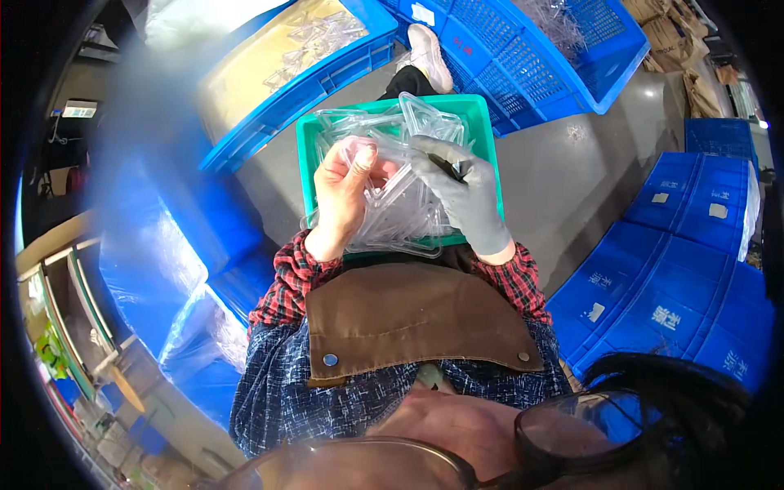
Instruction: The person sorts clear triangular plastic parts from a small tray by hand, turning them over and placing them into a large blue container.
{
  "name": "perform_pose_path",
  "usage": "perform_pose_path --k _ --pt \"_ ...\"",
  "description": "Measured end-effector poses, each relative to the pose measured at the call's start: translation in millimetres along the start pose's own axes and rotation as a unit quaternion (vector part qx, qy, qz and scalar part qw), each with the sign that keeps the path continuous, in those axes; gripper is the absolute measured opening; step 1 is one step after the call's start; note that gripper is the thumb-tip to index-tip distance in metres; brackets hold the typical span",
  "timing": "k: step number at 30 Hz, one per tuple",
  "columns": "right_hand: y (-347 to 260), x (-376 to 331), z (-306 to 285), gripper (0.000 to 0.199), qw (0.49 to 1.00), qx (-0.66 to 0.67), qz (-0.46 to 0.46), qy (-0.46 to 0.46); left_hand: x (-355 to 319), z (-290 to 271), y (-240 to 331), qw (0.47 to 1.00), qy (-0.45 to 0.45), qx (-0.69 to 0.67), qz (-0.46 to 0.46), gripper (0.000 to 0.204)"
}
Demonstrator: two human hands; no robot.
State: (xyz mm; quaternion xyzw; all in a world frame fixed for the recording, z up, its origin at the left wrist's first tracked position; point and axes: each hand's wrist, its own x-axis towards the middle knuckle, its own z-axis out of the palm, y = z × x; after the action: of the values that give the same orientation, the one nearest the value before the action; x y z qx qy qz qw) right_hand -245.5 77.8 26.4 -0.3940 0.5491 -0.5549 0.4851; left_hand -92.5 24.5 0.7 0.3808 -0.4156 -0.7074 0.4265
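My left hand (341,196), bare, is closed around the end of a clear plastic piece (394,153), its thumb pressed against the fingers. My right hand (469,200), in a grey glove, is closed at the other side of that piece. A small dark tool (445,166) shows between the gloved fingers; its exact kind is hard to make out. Both hands are over a green bin (307,163) filled with a heap of clear plastic frame-like parts (400,224). One triangular clear frame (415,114) stands up beyond the right hand.
A blue crate (302,90) with a yellowish bottom holds more clear parts at far left. Another large blue crate (523,77) stands at far right. Folded blue crates (653,269) lie on the right, and film-wrapped blue boxes (151,245) stand on the left. Brown sacks (678,49) lie farther back.
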Motion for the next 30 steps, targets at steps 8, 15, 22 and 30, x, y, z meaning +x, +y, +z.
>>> perform_pose_path --k 8,15,22,30 --pt "-8.7 -7.4 6.2 0.025 0.994 -0.028 -0.063 -0.082 -8.5 -3.6 -11.7 0.994 0.075 -0.047 -0.06 0.031" --pt "3.1 2.3 -2.0 0.016 0.95 -0.176 -0.245 -0.077 -8.0 1.1 -0.4 0.989 0.069 -0.053 -0.118 0.028" --pt "13.5 -2.9 2.1 0.019 0.945 -0.188 -0.263 -0.047 -9.9 -4.3 -5.3 0.989 0.02 -0.048 -0.136 0.023" --pt "17.2 -10.5 12.9 0.023 0.918 -0.296 -0.264 0.035 -10.0 -18.4 -9.7 0.99 -0.045 -0.054 -0.124 0.027"
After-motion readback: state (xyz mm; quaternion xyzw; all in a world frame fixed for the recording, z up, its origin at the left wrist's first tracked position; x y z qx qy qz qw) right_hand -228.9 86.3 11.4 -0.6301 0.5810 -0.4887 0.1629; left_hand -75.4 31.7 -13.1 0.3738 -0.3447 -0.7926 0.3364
